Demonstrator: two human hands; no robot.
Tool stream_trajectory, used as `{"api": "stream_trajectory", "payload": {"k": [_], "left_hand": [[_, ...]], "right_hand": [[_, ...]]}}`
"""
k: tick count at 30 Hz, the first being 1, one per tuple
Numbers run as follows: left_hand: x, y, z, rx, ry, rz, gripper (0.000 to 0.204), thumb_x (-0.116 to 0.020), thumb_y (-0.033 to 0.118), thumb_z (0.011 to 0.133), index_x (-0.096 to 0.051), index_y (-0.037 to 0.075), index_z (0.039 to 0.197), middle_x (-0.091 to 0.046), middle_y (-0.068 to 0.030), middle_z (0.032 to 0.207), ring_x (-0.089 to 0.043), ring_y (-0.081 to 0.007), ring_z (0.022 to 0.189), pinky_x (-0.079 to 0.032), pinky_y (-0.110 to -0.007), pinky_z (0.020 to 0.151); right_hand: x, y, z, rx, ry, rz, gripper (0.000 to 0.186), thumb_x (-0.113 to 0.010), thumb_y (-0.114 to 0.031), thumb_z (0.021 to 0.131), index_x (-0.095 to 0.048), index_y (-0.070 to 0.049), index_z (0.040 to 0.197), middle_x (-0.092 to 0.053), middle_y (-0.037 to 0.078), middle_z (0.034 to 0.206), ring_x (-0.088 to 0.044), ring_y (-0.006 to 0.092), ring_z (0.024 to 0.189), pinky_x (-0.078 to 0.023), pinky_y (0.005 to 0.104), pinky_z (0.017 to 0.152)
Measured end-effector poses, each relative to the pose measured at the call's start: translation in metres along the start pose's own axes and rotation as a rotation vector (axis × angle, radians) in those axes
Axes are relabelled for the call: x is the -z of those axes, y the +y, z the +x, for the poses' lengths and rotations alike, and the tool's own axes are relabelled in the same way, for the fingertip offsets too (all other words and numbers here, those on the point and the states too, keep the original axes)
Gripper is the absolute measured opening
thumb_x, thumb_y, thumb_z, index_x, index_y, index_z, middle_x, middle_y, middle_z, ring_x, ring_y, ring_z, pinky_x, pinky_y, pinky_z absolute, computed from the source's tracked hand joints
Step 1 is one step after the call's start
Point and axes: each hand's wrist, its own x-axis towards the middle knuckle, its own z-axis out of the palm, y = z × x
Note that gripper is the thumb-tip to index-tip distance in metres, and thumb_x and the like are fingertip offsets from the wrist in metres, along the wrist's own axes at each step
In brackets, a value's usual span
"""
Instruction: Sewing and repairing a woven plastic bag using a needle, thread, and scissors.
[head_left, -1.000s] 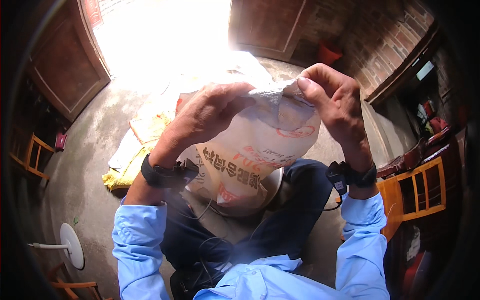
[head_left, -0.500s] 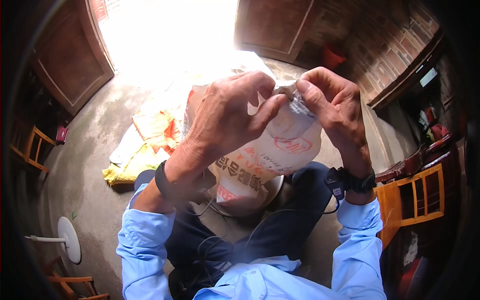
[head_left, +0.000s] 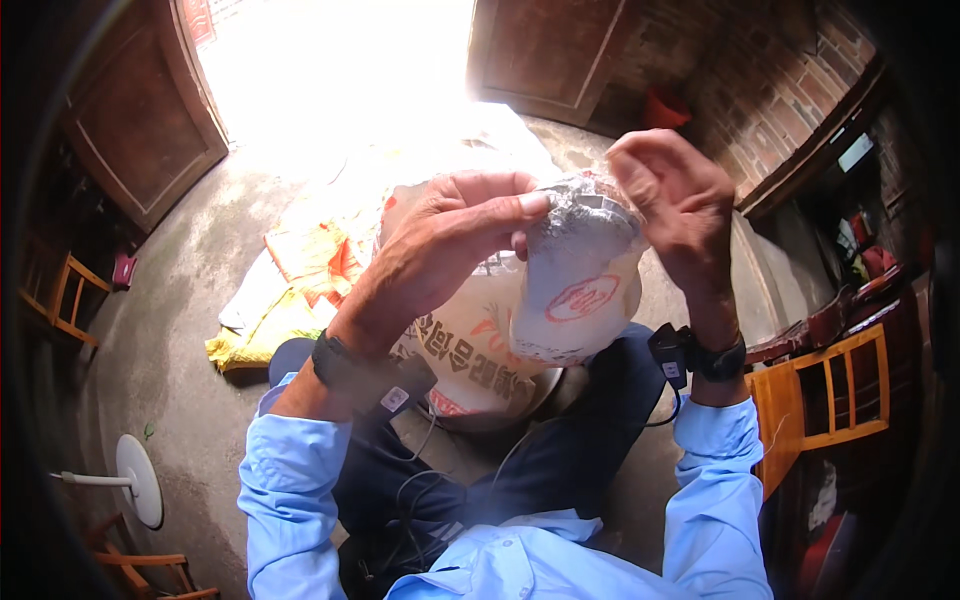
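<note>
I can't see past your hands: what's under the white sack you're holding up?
Under the white sack shows the rim of a pale round basin between the knees; its contents are covered. Left hand and right hand pinch the sack's top edge.

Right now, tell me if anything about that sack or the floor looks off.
The woven sack has its top edge crumpled and bunched between the left hand and right hand. Behind it, yellow and orange sacks lie in a loose heap on the floor. Nothing looks spilled.

A white woven sack with red and black print stands between the knees.
</note>
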Motion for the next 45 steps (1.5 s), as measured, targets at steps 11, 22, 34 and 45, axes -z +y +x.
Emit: {"api": "stream_trajectory", "payload": {"k": [11, 22, 34, 45], "left_hand": [[-0.003, 0.01, 0.016, -0.009, -0.001, 0.345, 0.035, -0.07, 0.03, 0.101, -0.073, 0.0, 0.118, -0.074, -0.0054, 0.105, -0.068, -0.0108, 0.092, -0.054, -0.029, 0.086], [0.081, -0.034, 0.011, -0.082, -0.111, 1.452, 0.084, -0.086, 0.032, 0.083, -0.045, 0.007, 0.152, -0.061, -0.0225, 0.135, -0.059, -0.0347, 0.129, -0.05, -0.048, 0.109], [0.1, 0.047, 0.022, 0.144, 0.095, 1.487, 0.033, -0.064, 0.032, 0.104, -0.074, 0.002, 0.113, -0.076, -0.0099, 0.097, -0.067, -0.0178, 0.09, -0.054, -0.037, 0.087], [0.118, 0.099, 0.083, -0.169, 0.13, 1.122, 0.029, -0.064, 0.031, 0.105, -0.068, 0.005, 0.116, -0.072, -0.0009, 0.101, -0.064, -0.0116, 0.095, -0.051, -0.03, 0.092]], "right_hand": [[0.026, -0.023, 0.001, -0.053, -0.366, -0.172, 0.01, -0.073, -0.005, 0.095, -0.071, 0.002, 0.103, -0.073, 0.007, 0.09, -0.068, 0.0136, 0.086, -0.056, 0.0297, 0.08], [0.103, -0.018, -0.001, 0.113, -0.132, 0.1, 0.024, -0.066, -0.015, 0.104, -0.066, 0.001, 0.122, -0.068, 0.008, 0.121, -0.062, 0.0164, 0.116, -0.045, 0.033, 0.105], [0.169, 0.023, -0.023, -0.263, 0.115, 0.377, 0.03, -0.061, -0.024, 0.107, -0.065, -0.001, 0.126, -0.071, 0.009, 0.123, -0.065, 0.017, 0.116, -0.047, 0.0364, 0.107], [0.185, 0.079, -0.046, -0.089, 0.115, -0.21, 0.046, -0.076, -0.026, 0.098, -0.063, 0.0, 0.133, -0.061, 0.012, 0.139, -0.059, 0.0173, 0.126, -0.052, 0.0344, 0.1]]}}
